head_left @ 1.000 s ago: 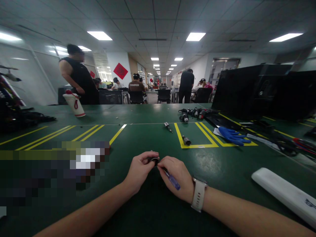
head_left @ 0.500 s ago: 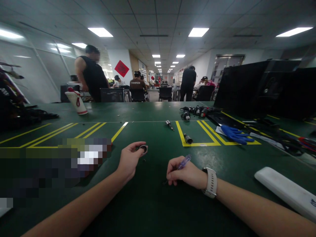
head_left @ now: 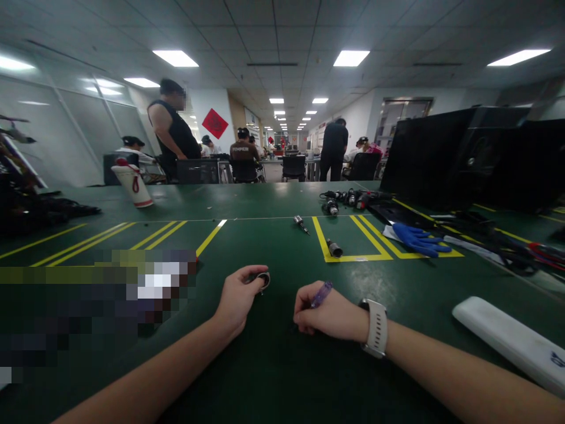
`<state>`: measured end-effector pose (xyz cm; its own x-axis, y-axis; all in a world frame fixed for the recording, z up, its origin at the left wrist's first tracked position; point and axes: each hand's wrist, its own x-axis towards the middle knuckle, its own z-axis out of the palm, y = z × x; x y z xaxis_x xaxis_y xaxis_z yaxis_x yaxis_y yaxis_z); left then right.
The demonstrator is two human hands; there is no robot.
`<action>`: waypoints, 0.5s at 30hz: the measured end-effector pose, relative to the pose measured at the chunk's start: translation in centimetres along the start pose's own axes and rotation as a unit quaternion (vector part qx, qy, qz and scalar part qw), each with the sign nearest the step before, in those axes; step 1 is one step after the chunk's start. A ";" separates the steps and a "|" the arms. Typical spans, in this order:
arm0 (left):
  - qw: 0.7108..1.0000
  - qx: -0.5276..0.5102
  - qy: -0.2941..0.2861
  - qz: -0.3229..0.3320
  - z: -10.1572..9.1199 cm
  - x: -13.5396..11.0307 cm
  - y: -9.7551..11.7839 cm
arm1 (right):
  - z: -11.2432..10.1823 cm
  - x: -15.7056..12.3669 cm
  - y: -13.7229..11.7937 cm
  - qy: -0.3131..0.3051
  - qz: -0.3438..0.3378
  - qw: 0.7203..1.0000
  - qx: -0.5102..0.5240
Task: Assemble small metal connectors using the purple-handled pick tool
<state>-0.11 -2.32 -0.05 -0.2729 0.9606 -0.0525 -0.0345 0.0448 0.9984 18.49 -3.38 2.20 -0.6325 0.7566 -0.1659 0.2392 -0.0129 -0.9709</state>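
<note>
Between the thumb and fingers of my left hand is a small grey metal ring, its round opening turned towards the right. My right hand, with a pale watch on the wrist, is closed round a small screwdriver. Its clear purple handle sticks up past the knuckles, and its lower end is hidden by fingers and dark shadow. Both hands are low over the green table, apart from each other. Beyond them lie a hollow metal cylinder and a slim metal part with a shaft.
Blue gloves, cables and a black case occupy the right. Several metal parts lie at the back. A long white object lies near my right forearm. A white cup stands back left. Several people are beyond the table.
My left hand has moved slightly right and down with the ring, which is turned a little. My right hand has shifted slightly left, and the screwdriver's handle has tipped left. The view has shifted slightly.
</note>
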 end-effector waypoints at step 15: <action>0.989 -0.103 -0.097 -0.043 0.6 -0.8 0.2 | 0.6 0.4 1.6 0.115 -0.148 0.970 0.152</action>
<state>0.68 -2.87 0.24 -0.0711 0.9912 -0.1112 -0.2503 0.0902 0.9640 18.16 -3.46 0.45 -0.4509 0.8819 0.1375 -0.1778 0.0621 -0.9821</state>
